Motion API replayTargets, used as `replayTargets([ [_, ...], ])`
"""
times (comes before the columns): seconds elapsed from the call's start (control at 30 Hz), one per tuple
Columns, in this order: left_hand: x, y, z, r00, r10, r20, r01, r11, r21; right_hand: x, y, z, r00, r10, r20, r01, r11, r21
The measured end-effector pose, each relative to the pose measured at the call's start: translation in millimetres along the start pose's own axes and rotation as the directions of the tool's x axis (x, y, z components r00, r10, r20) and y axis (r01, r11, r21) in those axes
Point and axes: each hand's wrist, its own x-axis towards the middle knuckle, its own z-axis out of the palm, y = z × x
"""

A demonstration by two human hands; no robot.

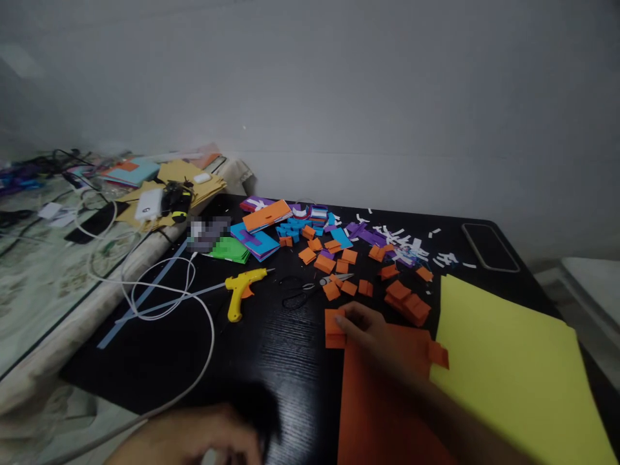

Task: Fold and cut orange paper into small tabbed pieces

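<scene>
My right hand (365, 332) has its thumb and fingers closed on a small folded orange paper piece (334, 329), at the top left corner of a large orange sheet (382, 413). At the bottom edge, left of the sheet, my left hand (194, 439) is blurred and partly cut off, its fingers curled around a small whitish thing I cannot make out. Several small folded orange pieces (324, 263) lie beyond my right hand, with scissors (339, 279) among them. Another orange piece (438, 354) rests at the right edge of the orange sheet.
A yellow glue gun (239, 290) lies at the left, near a looping white cable (212, 329). Yellow paper (513, 368) is at the right, with a phone (489, 247) behind it. Paper scraps (402, 242) and folded blue, green and orange papers (266, 215) lie at the back.
</scene>
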Motion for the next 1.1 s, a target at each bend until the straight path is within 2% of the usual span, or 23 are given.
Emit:
replayTargets([
  [0.03, 20, 16, 2.2, 0.999, 0.051, -0.019, -0.051, 0.999, -0.002, 1, 1, -1, 1.000, -0.011, -0.002, 0.011, 1.000, -0.002],
  [0.07, 40, 30, 2.6, 0.989, 0.114, -0.099, -0.111, 0.993, 0.035, 2, 1, -1, 1.000, -0.024, -0.001, 0.024, 1.000, -0.005],
  [0.1, 58, 42, 1.4, 0.952, 0.186, -0.245, -0.166, 0.981, 0.100, 2, 1, -2, 0.999, -0.034, 0.003, 0.034, 0.999, -0.008],
  [0.17, 91, 56, -4.4, 0.815, 0.291, -0.501, -0.188, 0.951, 0.246, 3, 1, -3, 0.999, -0.052, 0.012, 0.052, 0.999, -0.009],
  [0.2, 106, 59, -8.4, 0.743, 0.349, -0.571, -0.194, 0.929, 0.316, 4, 1, -3, 0.998, -0.055, 0.016, 0.056, 0.998, -0.005],
  [0.3, 139, 57, -20.9, 0.534, 0.472, -0.702, -0.137, 0.867, 0.479, 4, 1, -3, 0.998, -0.052, 0.022, 0.051, 0.998, 0.021],
  [0.33, 147, 54, -24.2, 0.481, 0.503, -0.718, -0.113, 0.848, 0.518, 4, 1, -2, 0.999, -0.046, 0.020, 0.046, 0.999, 0.026],
  [0.37, 152, 50, -26.6, 0.461, 0.525, -0.715, -0.103, 0.832, 0.545, 4, 1, -2, 0.999, -0.040, 0.017, 0.040, 0.999, 0.028],
  [0.4, 156, 46, -27.9, 0.458, 0.540, -0.707, -0.104, 0.822, 0.560, 3, 1, -1, 0.999, -0.037, 0.015, 0.036, 0.999, 0.030],
  [0.5, 160, 36, -25.8, 0.489, 0.521, -0.700, -0.138, 0.838, 0.527, 3, 2, -1, 0.999, -0.039, -0.010, 0.039, 0.998, 0.040],
  [0.67, 158, 32, -19.3, 0.581, 0.477, -0.660, -0.245, 0.875, 0.418, 2, 5, -2, 0.999, -0.022, -0.029, 0.023, 0.998, 0.053],
  [0.8, 158, 32, -22.1, 0.629, 0.481, -0.610, -0.294, 0.874, 0.387, 2, 8, -2, 1.000, 0.014, -0.020, -0.013, 0.998, 0.057],
  [0.9, 157, 31, -24.4, 0.644, 0.473, -0.601, -0.299, 0.879, 0.371, 1, 8, -1, 0.999, 0.035, -0.013, -0.034, 0.999, 0.032],
  [1.1, 155, 30, -23.9, 0.637, 0.487, -0.597, -0.309, 0.871, 0.381, -1, 5, -2, 0.998, 0.057, -0.016, -0.056, 0.997, 0.046],
])
